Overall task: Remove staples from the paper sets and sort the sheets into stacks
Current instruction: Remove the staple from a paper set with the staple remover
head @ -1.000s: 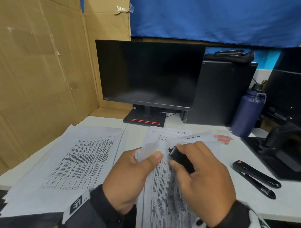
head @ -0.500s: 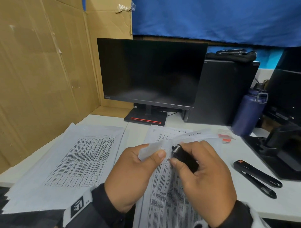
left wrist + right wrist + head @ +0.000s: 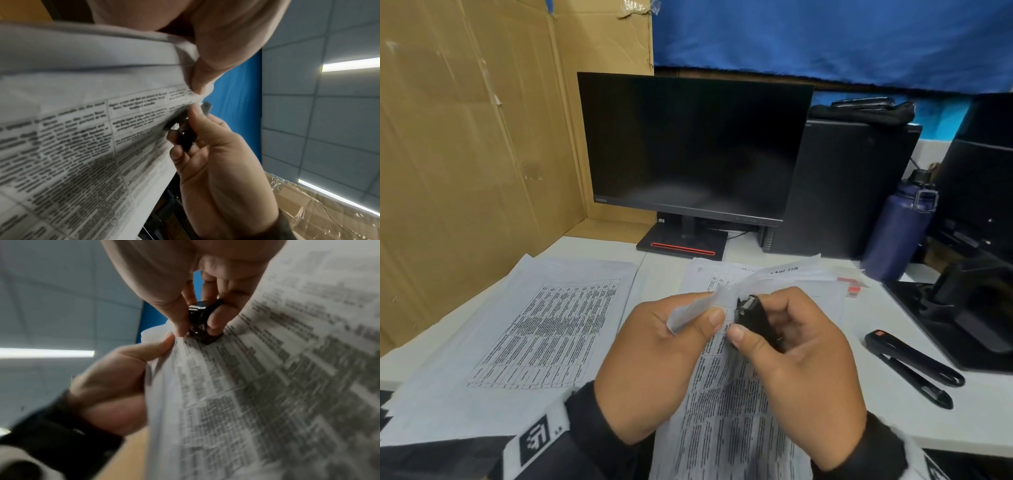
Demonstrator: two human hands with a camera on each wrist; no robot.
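My left hand point(image 3: 671, 346) pinches the top corner of a printed paper set point(image 3: 722, 411), lifted off the desk. My right hand point(image 3: 791, 356) grips a small black staple remover point(image 3: 753, 318) with its metal tip at that corner. In the left wrist view the paper set point(image 3: 82, 129) fills the left and the staple remover point(image 3: 185, 133) sits at its edge under the right hand point(image 3: 216, 170). In the right wrist view the staple remover point(image 3: 201, 321) presses against the paper set point(image 3: 267, 386), with the left hand point(image 3: 123, 378) pinching the corner beside it. No staple is visible.
A stack of printed sheets point(image 3: 544, 325) lies on the white desk point(image 3: 893, 428) at the left. A black stapler point(image 3: 914, 366) lies at the right. Behind stand a monitor point(image 3: 688, 147), a computer tower point(image 3: 842, 188) and a blue bottle point(image 3: 900, 226). More sheets point(image 3: 774, 274) lie behind my hands.
The staple remover has tilted more upright at the paper corner, and both hands have shifted slightly up with the set.
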